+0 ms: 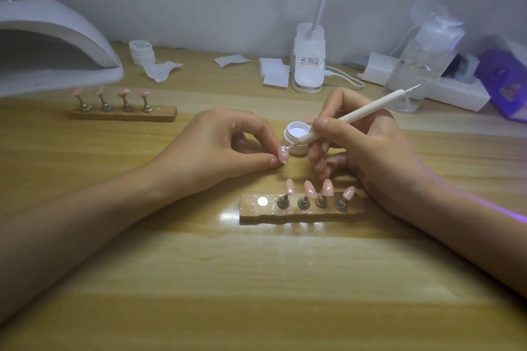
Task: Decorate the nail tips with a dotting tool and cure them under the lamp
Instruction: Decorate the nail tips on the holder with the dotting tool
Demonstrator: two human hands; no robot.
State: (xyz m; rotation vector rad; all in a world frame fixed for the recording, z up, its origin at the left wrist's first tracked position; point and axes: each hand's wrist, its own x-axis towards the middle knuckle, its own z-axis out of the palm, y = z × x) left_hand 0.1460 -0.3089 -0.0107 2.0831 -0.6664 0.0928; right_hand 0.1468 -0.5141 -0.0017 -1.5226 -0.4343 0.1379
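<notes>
left hand (222,145) pinches pink nail tip (283,154); right hand (368,142) holds dotting tool (350,117), seemingly touching it.

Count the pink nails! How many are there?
9: four on the far holder, four on the near holder, one nail tip pinched by the left hand. Others may be hidden.

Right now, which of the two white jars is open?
The near jar between the left hand and right hand: lidless, interior showing. The far jar by the curing lamp has its lid on.
</notes>
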